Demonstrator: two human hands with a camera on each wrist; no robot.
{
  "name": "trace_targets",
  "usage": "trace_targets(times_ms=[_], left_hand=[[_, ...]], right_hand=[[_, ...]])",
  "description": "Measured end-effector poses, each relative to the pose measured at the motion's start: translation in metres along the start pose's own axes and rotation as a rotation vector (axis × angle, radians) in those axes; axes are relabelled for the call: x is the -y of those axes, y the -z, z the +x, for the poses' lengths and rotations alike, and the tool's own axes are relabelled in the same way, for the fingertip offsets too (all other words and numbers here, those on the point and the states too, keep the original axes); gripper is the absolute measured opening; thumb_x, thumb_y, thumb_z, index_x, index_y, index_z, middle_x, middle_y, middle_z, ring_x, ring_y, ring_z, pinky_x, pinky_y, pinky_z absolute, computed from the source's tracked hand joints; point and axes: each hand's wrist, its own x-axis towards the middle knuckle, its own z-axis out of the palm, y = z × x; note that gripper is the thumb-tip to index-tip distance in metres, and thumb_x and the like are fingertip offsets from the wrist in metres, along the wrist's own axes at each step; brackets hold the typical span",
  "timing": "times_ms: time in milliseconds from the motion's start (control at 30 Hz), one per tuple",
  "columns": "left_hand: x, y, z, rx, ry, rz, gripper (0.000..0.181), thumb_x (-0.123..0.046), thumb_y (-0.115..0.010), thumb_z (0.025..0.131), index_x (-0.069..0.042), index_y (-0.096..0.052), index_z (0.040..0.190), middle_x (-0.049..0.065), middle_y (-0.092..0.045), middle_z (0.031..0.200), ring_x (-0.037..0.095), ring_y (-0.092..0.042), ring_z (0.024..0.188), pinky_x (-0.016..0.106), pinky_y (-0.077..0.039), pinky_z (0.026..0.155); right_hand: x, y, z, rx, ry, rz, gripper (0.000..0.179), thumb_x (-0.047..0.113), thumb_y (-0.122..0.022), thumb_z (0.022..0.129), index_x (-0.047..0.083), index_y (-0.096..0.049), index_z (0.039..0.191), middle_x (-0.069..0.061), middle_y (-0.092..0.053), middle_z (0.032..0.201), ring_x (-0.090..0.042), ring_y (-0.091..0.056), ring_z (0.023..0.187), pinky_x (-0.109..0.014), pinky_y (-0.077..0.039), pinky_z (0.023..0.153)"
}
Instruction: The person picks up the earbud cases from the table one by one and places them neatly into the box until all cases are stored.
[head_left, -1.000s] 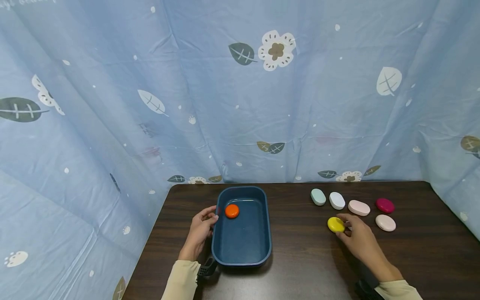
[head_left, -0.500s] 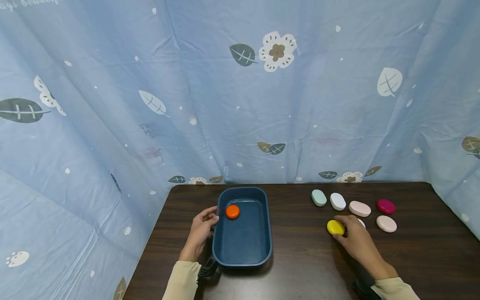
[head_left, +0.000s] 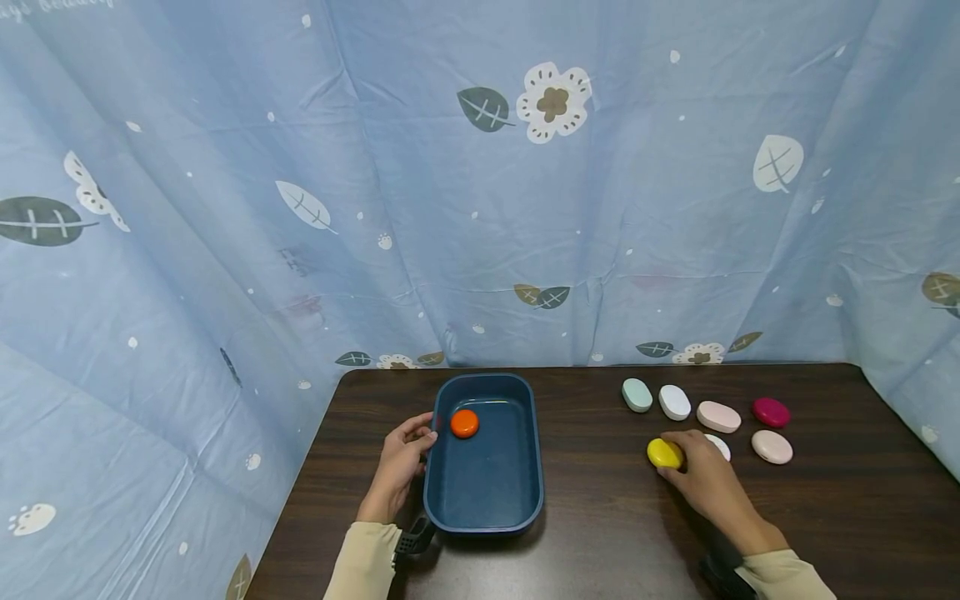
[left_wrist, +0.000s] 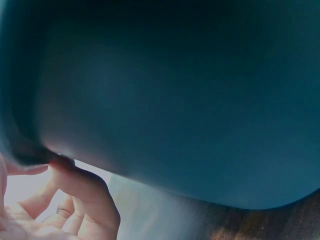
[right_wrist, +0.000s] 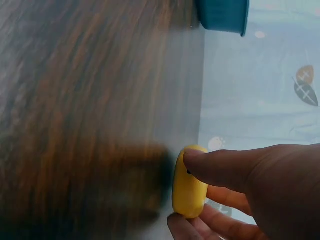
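Note:
In the head view my left hand (head_left: 399, 463) holds the left side of a deep blue rectangular tray (head_left: 487, 487). The left wrist view has its curled fingers against the lip of the tray (left_wrist: 165, 115), whose wall hides part of them. An orange rounded piece (head_left: 464, 423) lies inside, towards the far left. On the right, my right hand (head_left: 711, 483) pinches a yellow rounded, soap-like piece (head_left: 663, 453). Thumb and fingers clasp the yellow piece (right_wrist: 190, 195) from opposite sides in the right wrist view, and it looks raised off the table.
Behind my right hand lie a pale green piece (head_left: 637, 395), a white one (head_left: 674, 402), a pink one (head_left: 718, 416), a magenta one (head_left: 771, 412) and a pale pink one (head_left: 772, 447). Another white piece (head_left: 720, 447) is partly hidden by the hand. A blue curtain (head_left: 480, 208) hangs behind the dark table (head_left: 592, 500).
My right hand has closed on the yellow piece and shifted slightly left with it, uncovering part of a white piece behind. The left hand and tray stay put.

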Motion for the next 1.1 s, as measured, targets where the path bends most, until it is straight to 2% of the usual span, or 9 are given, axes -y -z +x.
trace_targets(times_ms=[233, 433, 700, 1100], left_hand=[[0.0, 0.001, 0.0, -0.005, 0.006, 0.01, 0.039, -0.004, -0.06, 0.105, 0.002, -0.059, 0.143, 0.004, -0.054, 0.1, 0.018, -0.051, 0.08, 0.027, -0.044, 0.06], [-0.001, 0.0, 0.0, -0.01, 0.01, 0.009, 0.039, -0.004, -0.06, 0.105, 0.002, -0.059, 0.143, 0.003, -0.054, 0.1, 0.018, -0.051, 0.079, 0.026, -0.043, 0.059], [-0.001, -0.001, 0.0, -0.005, 0.002, 0.008, 0.039, -0.004, -0.06, 0.105, 0.002, -0.059, 0.143, 0.004, -0.055, 0.1, 0.017, -0.051, 0.079, 0.026, -0.041, 0.059], [-0.002, 0.001, -0.003, 0.0, 0.003, 0.015, 0.04, -0.007, -0.06, 0.106, 0.002, -0.058, 0.145, 0.005, -0.055, 0.103, 0.019, -0.052, 0.081, 0.028, -0.041, 0.061]], right_hand=[[0.012, -0.001, 0.005, -0.015, 0.032, 0.036, 0.048, -0.001, -0.089, 0.077, -0.014, -0.068, 0.118, -0.029, -0.066, 0.112, -0.04, -0.065, 0.099, -0.061, -0.052, 0.091], [0.032, 0.002, 0.011, -0.021, 0.049, 0.083, 0.047, -0.002, -0.089, 0.078, -0.012, -0.069, 0.12, -0.026, -0.067, 0.113, -0.038, -0.066, 0.099, -0.06, -0.053, 0.09], [0.061, 0.002, 0.021, -0.014, 0.07, 0.11, 0.047, -0.001, -0.088, 0.081, -0.009, -0.069, 0.123, -0.023, -0.067, 0.115, -0.035, -0.068, 0.097, -0.053, -0.057, 0.081], [0.103, -0.005, 0.041, 0.022, 0.087, 0.179, 0.045, -0.002, -0.085, 0.084, -0.009, -0.068, 0.126, -0.025, -0.065, 0.12, -0.037, -0.067, 0.105, -0.053, -0.059, 0.09]])
